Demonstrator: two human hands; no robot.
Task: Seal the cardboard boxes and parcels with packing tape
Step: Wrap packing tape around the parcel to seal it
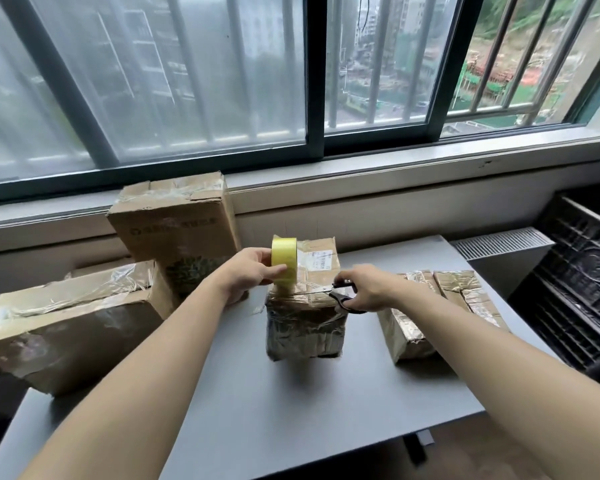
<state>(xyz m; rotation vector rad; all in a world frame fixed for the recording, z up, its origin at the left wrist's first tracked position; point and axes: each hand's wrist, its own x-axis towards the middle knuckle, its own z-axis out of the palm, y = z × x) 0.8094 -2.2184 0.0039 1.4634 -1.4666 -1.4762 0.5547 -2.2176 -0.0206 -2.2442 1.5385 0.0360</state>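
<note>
The yellow tape roll [284, 263] is being pinched by thumb and fingers of the left hand [250, 271], upright over the top of the middle parcel [305, 327]. Black-handled scissors [343, 295] are being gripped by the right hand [373, 289], blades just beside the roll. The parcel is being supported by the grey table [291, 410].

We look down on a grey table [274, 410] with a plain matt top. Near its middle a tape-wrapped parcel [305, 327] stands upright on its end. To its right two more lie side by side, the nearer parcel [407, 330] just beside the farther parcel [465, 296], which sits close to the table's right edge; we cannot tell whether they touch. At the back left a tall cardboard box [177, 226] stands upright. In front of it a large box [66, 327], glossy with tape, lies flat and reaches past the table's left edge, with a flat box [97, 266] mostly hidden just behind it
</note>
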